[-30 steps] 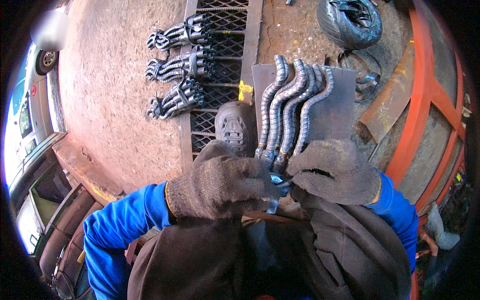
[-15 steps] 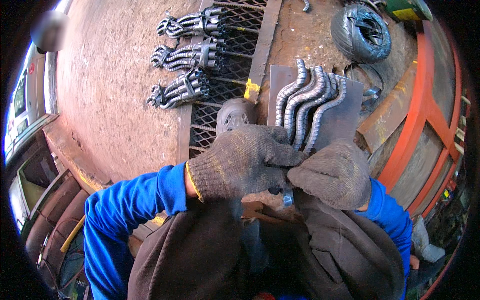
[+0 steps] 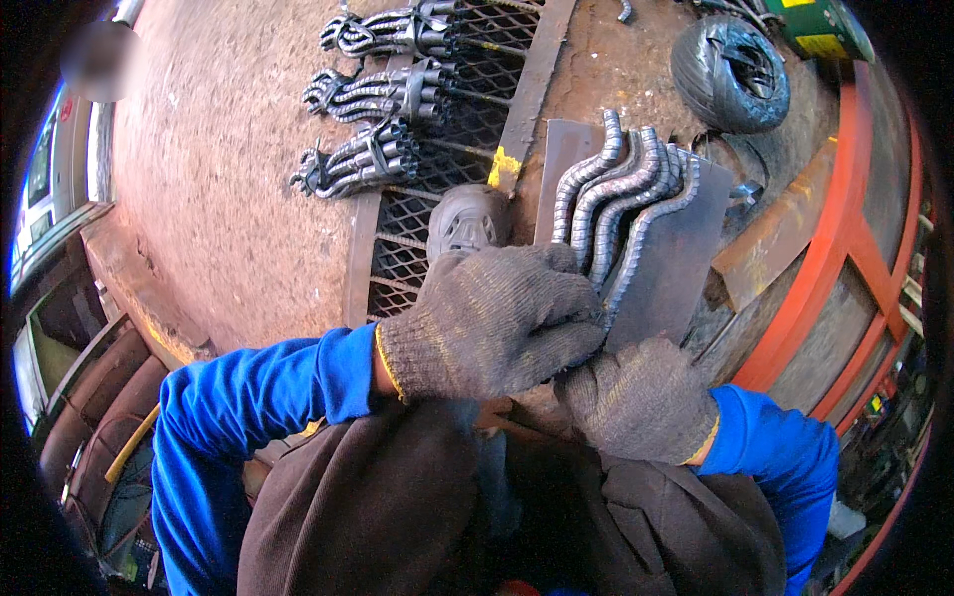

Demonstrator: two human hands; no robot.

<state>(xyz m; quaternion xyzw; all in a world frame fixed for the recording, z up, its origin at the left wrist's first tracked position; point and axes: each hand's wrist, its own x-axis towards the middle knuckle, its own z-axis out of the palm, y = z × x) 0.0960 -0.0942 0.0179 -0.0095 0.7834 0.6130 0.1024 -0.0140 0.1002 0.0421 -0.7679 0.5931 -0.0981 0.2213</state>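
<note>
Item: cluster of bent ribbed steel rods (image 3: 621, 199), four or five pieces, wavy at the upper ends, lying side by side on a flat grey steel plate (image 3: 686, 268). The plate leans over the person's lap, near an orange steel frame (image 3: 845, 258).

Left hand (image 3: 492, 320): grey knit glove, blue sleeve, fingers curled over the lower ends of the rods, closed around them.

Right hand (image 3: 641, 399): same glove, placed just below the left hand at the plate's lower edge; fingers folded under, whether they grip anything cannot be told.

Surroundings: three finished rod bundles (image 3: 373, 94) with claw-like ends, laid in a column, half on an expanded-metal grate (image 3: 437, 199) and half on the concrete floor (image 3: 219, 179). A shoe toe (image 3: 467, 221) rests on the grate. A black wrapped coil (image 3: 730, 72) lies well apart, above.
</note>
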